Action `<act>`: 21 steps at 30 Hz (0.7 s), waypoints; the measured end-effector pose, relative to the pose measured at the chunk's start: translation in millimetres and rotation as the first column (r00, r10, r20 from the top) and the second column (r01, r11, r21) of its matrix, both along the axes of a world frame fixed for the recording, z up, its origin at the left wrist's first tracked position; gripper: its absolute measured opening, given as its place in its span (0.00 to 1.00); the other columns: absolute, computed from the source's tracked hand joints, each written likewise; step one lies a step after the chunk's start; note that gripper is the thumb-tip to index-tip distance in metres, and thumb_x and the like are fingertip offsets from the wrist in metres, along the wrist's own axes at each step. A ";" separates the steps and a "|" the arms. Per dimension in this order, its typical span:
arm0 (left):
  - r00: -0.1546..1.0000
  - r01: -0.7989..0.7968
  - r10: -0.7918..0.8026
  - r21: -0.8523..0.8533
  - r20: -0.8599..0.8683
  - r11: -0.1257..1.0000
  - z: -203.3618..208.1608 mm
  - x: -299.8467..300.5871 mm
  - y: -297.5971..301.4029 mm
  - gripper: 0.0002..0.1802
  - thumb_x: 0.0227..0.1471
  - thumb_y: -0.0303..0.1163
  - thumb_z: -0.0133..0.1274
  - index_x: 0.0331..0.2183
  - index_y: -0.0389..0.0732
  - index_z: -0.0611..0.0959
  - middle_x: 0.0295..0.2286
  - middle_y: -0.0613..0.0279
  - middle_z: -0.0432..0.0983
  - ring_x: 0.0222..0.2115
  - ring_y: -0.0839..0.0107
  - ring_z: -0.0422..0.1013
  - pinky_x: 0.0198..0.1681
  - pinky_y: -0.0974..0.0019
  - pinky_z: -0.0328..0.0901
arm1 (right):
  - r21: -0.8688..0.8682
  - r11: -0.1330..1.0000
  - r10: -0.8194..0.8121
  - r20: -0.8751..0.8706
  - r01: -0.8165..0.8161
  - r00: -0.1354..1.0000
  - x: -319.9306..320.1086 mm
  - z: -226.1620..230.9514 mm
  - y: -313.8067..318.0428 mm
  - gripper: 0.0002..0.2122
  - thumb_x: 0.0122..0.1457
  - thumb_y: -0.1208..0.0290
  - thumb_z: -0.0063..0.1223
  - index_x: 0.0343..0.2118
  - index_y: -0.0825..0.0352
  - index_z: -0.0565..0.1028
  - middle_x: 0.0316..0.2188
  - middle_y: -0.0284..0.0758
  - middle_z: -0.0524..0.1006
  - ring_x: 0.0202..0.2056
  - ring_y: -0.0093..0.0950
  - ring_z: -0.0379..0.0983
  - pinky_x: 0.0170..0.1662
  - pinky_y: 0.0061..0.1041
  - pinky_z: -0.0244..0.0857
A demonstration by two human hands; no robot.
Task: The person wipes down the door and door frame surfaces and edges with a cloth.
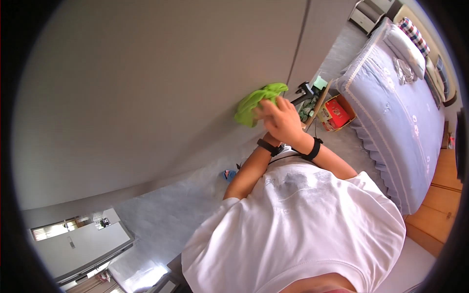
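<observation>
Step in hand: wiping, judging by the green cloth set at the face of the grey door
Cloth position: ahead of the hands, just beside the black door handle
Cloth axis: bunched; longer line slants from lower left to upper right, upper end toward the handle
Right hand: fingers partly bent and loosely spread by the cloth, blurred; grip cannot be told
Left hand: mostly hidden behind the right; opening and hold cannot be told
Next move: likely calls for even pressure, clear of the handle
</observation>
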State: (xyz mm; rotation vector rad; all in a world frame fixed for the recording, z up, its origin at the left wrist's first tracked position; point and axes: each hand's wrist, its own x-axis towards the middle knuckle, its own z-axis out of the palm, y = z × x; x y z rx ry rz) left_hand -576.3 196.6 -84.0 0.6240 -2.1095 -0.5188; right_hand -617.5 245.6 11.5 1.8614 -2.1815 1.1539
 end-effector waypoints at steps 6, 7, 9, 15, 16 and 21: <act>0.985 0.171 -0.170 -0.050 0.027 0.984 3.4 -77.4 16.3 0.37 0.54 0.39 0.55 0.64 0.44 0.65 0.62 0.57 0.60 0.62 0.51 0.57 0.60 0.36 0.54 | 0.038 0.944 -0.322 0.327 0.329 0.888 -85.2 -33.8 23.1 0.36 0.54 0.67 0.53 0.67 0.64 0.56 0.67 0.59 0.53 0.61 0.55 0.62 0.58 0.41 0.65; 0.983 0.181 -0.180 -0.055 0.034 0.982 3.2 -83.4 14.9 0.37 0.54 0.39 0.55 0.64 0.44 0.65 0.62 0.57 0.60 0.62 0.51 0.57 0.60 0.36 0.54 | 0.024 0.936 -0.338 0.342 0.351 0.877 -93.8 -37.2 21.7 0.37 0.54 0.67 0.52 0.68 0.65 0.55 0.68 0.58 0.51 0.64 0.54 0.59 0.61 0.40 0.62; 0.982 0.183 -0.180 -0.064 0.055 0.981 1.9 -89.3 17.3 0.37 0.54 0.39 0.55 0.64 0.44 0.66 0.62 0.57 0.60 0.62 0.52 0.57 0.60 0.36 0.54 | 0.073 0.943 -0.325 0.425 0.325 0.845 -101.0 -45.8 27.5 0.38 0.55 0.66 0.51 0.69 0.67 0.52 0.69 0.56 0.50 0.67 0.51 0.53 0.63 0.39 0.59; 0.988 0.124 -0.117 -0.067 0.098 0.990 1.1 -78.2 11.8 0.37 0.54 0.39 0.55 0.64 0.44 0.66 0.62 0.57 0.61 0.62 0.53 0.58 0.61 0.37 0.54 | 0.153 0.964 -0.267 0.588 0.219 0.763 -84.2 -19.4 21.0 0.39 0.55 0.70 0.49 0.70 0.69 0.47 0.64 0.56 0.61 0.64 0.50 0.60 0.64 0.36 0.58; 0.986 0.108 -0.098 -0.075 0.131 0.991 4.3 -71.6 12.2 0.37 0.53 0.40 0.55 0.63 0.44 0.68 0.61 0.59 0.64 0.60 0.56 0.62 0.60 0.40 0.56 | 0.196 0.954 -0.300 0.572 0.228 0.764 -81.5 -15.0 20.0 0.39 0.55 0.69 0.50 0.69 0.69 0.47 0.61 0.56 0.64 0.60 0.52 0.64 0.60 0.38 0.62; 0.976 -0.032 0.044 -0.057 0.215 0.998 16.2 -30.1 13.0 0.36 0.51 0.43 0.56 0.61 0.46 0.73 0.60 0.62 0.67 0.58 0.60 0.65 0.59 0.47 0.57 | 0.170 0.981 -0.175 0.541 0.097 0.823 -58.7 -22.1 13.3 0.40 0.55 0.65 0.53 0.68 0.71 0.47 0.57 0.60 0.65 0.53 0.57 0.69 0.49 0.43 0.70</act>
